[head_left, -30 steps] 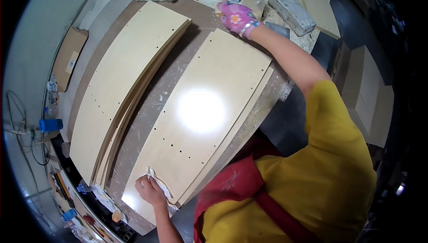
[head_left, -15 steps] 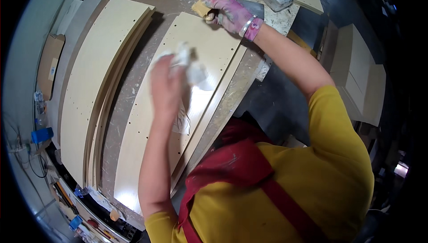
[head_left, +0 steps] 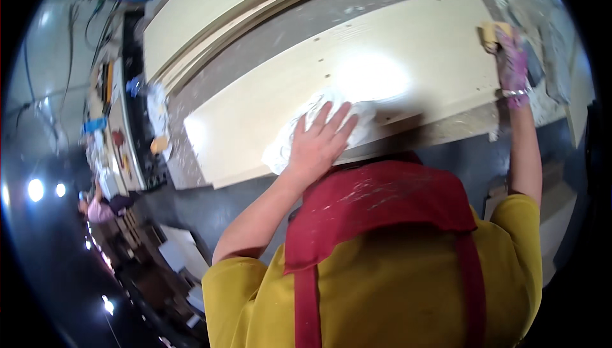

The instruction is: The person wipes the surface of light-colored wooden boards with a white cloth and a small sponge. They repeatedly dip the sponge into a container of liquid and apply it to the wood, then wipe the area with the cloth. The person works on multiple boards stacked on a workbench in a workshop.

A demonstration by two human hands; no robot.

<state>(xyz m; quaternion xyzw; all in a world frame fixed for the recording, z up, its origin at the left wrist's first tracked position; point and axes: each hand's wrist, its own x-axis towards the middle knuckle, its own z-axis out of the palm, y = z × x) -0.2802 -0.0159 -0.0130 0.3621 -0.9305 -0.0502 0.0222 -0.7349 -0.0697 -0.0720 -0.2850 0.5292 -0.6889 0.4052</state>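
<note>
My bare left hand (head_left: pixel 317 149) lies flat with fingers spread on a crumpled white cloth (head_left: pixel 278 149). The cloth rests on a pale, glossy curved panel (head_left: pixel 248 115) with small dark holes along its edges. My right hand (head_left: pixel 514 64), in a pink-purple patterned glove, grips a yellow sponge (head_left: pixel 492 33) at the panel's right end. Motion blurs that hand slightly, and its fingertips are partly hidden.
Beyond the panel lies a stack of similar curved boards (head_left: pixel 210 13) on the brown worktable (head_left: pixel 274 45). Plastic-wrapped items (head_left: pixel 548 22) sit at the right. On the left are a tool-strewn bench (head_left: pixel 118 118) and, farther off, another person (head_left: pixel 101 211).
My left hand has swept the cloth toward the panel's left part and near edge, its fingers now spread flat. The view has turned; my right hand still holds the sponge at the panel's end.
</note>
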